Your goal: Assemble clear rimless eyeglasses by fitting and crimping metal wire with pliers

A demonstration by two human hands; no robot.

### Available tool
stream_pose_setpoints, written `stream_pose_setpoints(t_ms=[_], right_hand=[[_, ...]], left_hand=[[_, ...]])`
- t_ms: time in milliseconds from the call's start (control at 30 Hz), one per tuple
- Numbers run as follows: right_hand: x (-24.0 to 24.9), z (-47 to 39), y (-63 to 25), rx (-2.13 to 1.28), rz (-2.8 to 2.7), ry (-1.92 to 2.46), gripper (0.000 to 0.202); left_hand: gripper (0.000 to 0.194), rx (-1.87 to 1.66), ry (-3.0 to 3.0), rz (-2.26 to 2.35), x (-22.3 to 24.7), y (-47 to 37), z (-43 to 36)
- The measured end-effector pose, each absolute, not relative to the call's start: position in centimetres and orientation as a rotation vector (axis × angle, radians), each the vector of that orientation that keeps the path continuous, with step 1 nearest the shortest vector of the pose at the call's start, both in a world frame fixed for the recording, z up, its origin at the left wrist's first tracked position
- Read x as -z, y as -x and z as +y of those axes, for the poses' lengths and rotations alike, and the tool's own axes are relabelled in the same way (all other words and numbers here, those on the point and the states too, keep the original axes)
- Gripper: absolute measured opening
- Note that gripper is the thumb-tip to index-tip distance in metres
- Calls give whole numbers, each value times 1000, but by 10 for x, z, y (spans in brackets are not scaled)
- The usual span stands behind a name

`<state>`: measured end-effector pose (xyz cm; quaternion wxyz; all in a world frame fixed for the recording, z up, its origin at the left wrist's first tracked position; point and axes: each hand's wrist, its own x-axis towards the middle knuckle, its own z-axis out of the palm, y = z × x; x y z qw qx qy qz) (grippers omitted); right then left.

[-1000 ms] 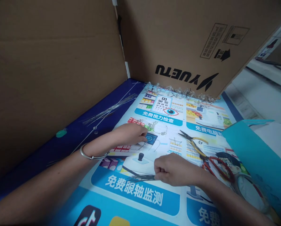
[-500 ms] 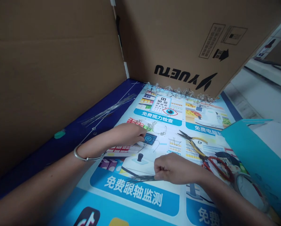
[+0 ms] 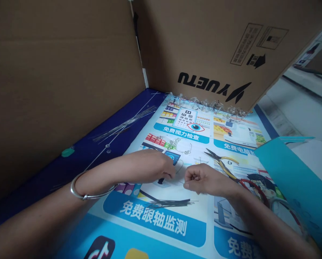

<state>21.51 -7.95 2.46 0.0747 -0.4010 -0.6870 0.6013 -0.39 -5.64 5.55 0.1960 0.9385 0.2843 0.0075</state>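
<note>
My left hand [image 3: 161, 168] is closed in a pinch above the printed sheet. A thin curved wire [image 3: 180, 166] shows at its fingertips. Just to its right, my right hand [image 3: 200, 180] has its fingers curled and thumb pressed in; whatever it pinches is too fine to make out. The hands are close but apart. Below them lies a loose bundle of dark thin wires [image 3: 173, 203]. Beyond my left hand sit a clear beaded piece [image 3: 174, 144] and a curved beaded wire [image 3: 187, 150]. Pliers with yellow handles [image 3: 225, 169] lie beyond my right hand.
Cardboard walls [image 3: 69, 64] rise at the left and back. Several clear beaded wire pieces [image 3: 204, 103] line the back wall's foot. Long silvery wires [image 3: 125, 124] lie at left. Red handles [image 3: 254, 189], a round clear container [image 3: 283, 212] and a turquoise folder [image 3: 293, 172] are at right.
My right hand has moved up from the dark wire bundle, which now lies free. My left hand has moved slightly right and down, bringing the two hands closer together.
</note>
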Motion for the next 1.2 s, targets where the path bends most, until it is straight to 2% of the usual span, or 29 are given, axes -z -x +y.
stream_pose_setpoints(t_ms=[167, 367, 533, 833, 1200], right_hand=[[-22, -78, -216, -1694, -2134, 1215, 13], [-29, -88, -206, -1040, -2439, 1321, 11], [-30, -94, -201, -773, -2555, 1391, 18], [-28, -94, -202, -627, -2573, 1453, 21], [-25, -86, -208, -674, -2471, 1507, 21]], left_hand=[[20, 31, -2849, 773, -43, 4, -56], [19, 12, -2957, 830, -42, -5, -65], [18, 9, -3003, 823, -40, -13, -69], [15, -38, -3082, 826, -34, -19, -73], [11, -58, -3081, 972, -26, -22, -70]])
